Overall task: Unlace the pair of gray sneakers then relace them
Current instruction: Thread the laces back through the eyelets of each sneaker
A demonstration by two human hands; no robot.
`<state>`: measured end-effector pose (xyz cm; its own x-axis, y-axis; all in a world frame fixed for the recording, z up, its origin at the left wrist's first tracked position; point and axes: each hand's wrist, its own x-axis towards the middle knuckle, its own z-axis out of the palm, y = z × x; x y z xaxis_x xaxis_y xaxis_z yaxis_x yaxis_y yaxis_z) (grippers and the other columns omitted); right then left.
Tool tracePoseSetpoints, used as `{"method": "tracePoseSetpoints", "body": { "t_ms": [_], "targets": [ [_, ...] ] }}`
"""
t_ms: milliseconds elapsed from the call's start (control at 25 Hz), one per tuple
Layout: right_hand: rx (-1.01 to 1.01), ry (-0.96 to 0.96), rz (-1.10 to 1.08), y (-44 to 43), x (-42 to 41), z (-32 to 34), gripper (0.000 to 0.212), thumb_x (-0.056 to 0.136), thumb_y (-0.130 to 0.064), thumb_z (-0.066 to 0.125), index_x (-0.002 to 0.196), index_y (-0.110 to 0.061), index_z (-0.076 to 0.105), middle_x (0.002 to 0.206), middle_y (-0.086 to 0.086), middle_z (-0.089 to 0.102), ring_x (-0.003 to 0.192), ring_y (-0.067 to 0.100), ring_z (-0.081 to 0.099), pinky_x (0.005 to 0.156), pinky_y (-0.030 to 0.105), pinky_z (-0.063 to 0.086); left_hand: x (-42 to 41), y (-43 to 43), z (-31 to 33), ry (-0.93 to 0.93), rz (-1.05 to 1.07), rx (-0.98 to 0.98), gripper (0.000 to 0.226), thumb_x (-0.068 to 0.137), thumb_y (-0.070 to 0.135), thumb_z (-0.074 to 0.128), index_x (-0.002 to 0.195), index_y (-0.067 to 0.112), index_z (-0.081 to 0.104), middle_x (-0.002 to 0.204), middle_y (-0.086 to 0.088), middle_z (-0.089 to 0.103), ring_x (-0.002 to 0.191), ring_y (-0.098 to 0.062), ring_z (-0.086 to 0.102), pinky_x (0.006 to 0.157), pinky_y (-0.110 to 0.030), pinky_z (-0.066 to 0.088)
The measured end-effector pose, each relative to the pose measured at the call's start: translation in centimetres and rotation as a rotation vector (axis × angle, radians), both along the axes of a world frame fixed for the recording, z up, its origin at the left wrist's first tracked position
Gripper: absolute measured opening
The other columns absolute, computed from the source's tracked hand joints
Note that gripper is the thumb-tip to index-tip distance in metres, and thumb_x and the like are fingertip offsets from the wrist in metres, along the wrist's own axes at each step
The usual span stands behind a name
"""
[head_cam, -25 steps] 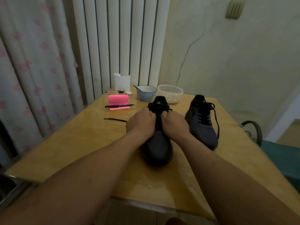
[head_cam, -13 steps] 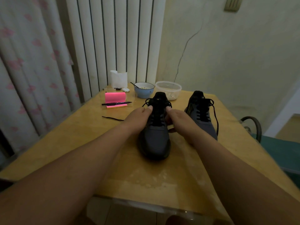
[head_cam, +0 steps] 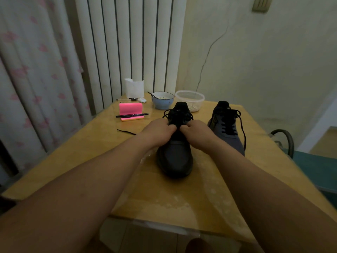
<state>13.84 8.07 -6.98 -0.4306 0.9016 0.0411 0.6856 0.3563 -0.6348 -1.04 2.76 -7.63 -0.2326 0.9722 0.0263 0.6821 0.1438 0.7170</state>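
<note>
On the yellow counter [head_cam: 87,161], left hand [head_cam: 157,132] and right hand [head_cam: 197,132] each clamp their grip on the black lace [head_cam: 180,117] of the near gray sneaker [head_cam: 175,159]; tongue logo unreadable.

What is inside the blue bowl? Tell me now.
The blue bowl holds pale, grainy food, and a dark utensil handle leans out over its left rim. The bowl's wall hides the utensil's head and how deep the food goes.

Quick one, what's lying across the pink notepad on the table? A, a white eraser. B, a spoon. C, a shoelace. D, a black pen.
D: a black pen lies across the front of the pink notepad.
</note>
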Motion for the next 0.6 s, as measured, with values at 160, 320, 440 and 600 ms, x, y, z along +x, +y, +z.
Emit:
{"method": "tracePoseSetpoints", "body": {
  "t_ms": [160,320,440,600],
  "targets": [
    [-0.174,0.257,-0.039,-0.1,0.6,-1.1,0.024,0.102,-0.022,0.051,0.086,-0.005,0.058,0.085,0.017,0.051,0.078,0.028,0.047,0.068,0.044,0.038,-0.5,-0.5,-0.5,-0.241,0.009,0.011,0.025,0.106,0.023,0.051,0.087,0.013,0.063,0.086,-0.010,0.061,0.080,-0.025,0.057,0.074,-0.040,0.045],
    [-0.191,0.163,0.013,-0.3,0.5,-0.1,0.044,0.106,-0.035,0.049,0.116,0.005,0.065,0.110,0.024,0.066,0.089,0.027,0.060,0.075,0.047,0.050,-0.3,-0.5,0.0,-0.249,-0.040,-0.072,0.025,0.107,0.037,0.048,0.103,0.018,0.064,0.105,-0.008,0.065,0.096,-0.025,0.061,0.086,-0.042,0.049],
    [-0.159,-0.015,0.047,-0.2,0.5,1.0,0.036,0.107,-0.043,0.052,0.104,-0.011,0.067,0.090,0.006,0.064,0.077,0.017,0.058,0.063,0.032,0.045,-0.7,-0.1,0.4,-0.216,-0.046,-0.123,0.019,0.106,0.038,0.051,0.104,0.024,0.064,0.111,-0.006,0.067,0.100,-0.023,0.063,0.087,-0.041,0.054],
    [-0.247,0.146,0.046,0.4,1.0,-0.2,0.034,0.105,-0.027,0.056,0.118,0.001,0.070,0.112,0.023,0.070,0.100,0.038,0.066,0.086,0.051,0.054,-1.0,-0.2,-0.4,-0.300,-0.027,-0.072,0.022,0.107,0.026,0.052,0.112,0.012,0.067,0.116,-0.016,0.067,0.105,-0.029,0.064,0.082,-0.038,0.050]
  ]
}}
